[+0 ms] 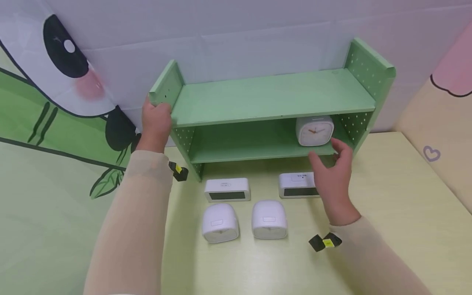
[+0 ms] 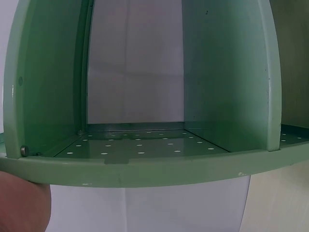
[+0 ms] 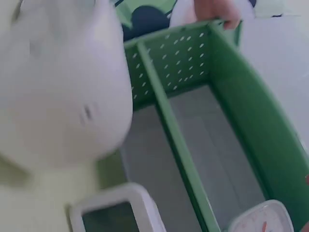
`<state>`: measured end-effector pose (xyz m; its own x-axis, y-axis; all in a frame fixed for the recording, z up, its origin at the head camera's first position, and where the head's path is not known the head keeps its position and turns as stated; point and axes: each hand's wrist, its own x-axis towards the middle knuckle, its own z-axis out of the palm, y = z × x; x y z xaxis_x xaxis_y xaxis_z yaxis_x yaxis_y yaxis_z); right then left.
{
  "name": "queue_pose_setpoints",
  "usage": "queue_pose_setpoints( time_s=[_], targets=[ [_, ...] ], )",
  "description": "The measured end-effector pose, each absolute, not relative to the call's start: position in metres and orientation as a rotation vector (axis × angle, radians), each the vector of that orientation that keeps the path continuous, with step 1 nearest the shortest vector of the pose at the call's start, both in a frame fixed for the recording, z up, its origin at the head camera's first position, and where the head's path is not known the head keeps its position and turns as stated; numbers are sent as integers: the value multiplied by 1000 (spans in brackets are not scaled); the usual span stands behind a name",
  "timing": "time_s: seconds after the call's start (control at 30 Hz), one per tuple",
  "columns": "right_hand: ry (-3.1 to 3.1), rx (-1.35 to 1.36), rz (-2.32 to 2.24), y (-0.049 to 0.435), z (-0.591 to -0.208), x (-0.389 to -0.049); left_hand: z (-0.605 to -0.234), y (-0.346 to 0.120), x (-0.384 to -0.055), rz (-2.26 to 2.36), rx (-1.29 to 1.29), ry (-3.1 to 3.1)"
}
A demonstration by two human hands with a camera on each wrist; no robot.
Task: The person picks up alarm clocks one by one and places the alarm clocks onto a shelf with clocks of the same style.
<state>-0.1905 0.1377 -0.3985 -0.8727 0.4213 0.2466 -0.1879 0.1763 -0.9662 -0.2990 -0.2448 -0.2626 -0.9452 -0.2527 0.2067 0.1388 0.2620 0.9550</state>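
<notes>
A green two-tier shelf (image 1: 273,96) stands against the back wall covering. My left hand (image 1: 156,125) grips the front edge of its left side panel; part of that hand (image 2: 21,203) shows under the panel in the left wrist view. On the lower tier, toward the right, a white alarm clock (image 1: 315,133) faces forward. Just below and right of it is my right hand (image 1: 335,176), thumb and fingers spread, holding nothing. Its fingertips are close to the clock's lower right corner; whether they touch I cannot tell. The right wrist view shows the clock's face (image 3: 264,220) low down.
Two white digital clocks (image 1: 226,190) lie on the pale table (image 1: 391,213) in front of the shelf, the right one partly behind my right hand. Nearer me stand two rounded white alarm clocks (image 1: 269,219). A patterned cloth (image 1: 55,172) hangs at the left.
</notes>
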Motion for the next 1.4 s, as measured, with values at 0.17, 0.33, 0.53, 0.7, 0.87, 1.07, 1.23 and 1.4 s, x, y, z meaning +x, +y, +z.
queue_pose_setpoints(
  time_s=[0.17, 0.33, 0.53, 0.7, 0.87, 1.07, 1.23, 1.4],
  targets=[
    [-1980, -257, 1828, 130, -406, -157, -263, -242, -301, -1724, 123, -2249],
    [-2012, -241, 1882, 121, -416, -131, -264, -242, -301, -1722, 126, -2244],
    [-2141, -200, 1921, 103, -440, -108, -263, -243, -299, -1731, 142, -2224],
    [-2305, -187, 1992, 90, -462, -102, -262, -243, -298, -1740, 160, -2245],
    [-2381, -209, 2040, 84, -476, -99, -262, -242, -299, -1750, 153, -2240],
    [-2367, -167, 2075, 88, -486, -104, -264, -242, -301, -1781, 144, -2199],
    [-2354, -170, 2107, 89, -489, -103, -264, -241, -300, -1789, 147, -2200],
    [-2365, -131, 2116, 86, -494, -104, -264, -241, -300, -1791, 148, -2209]
  ],
)
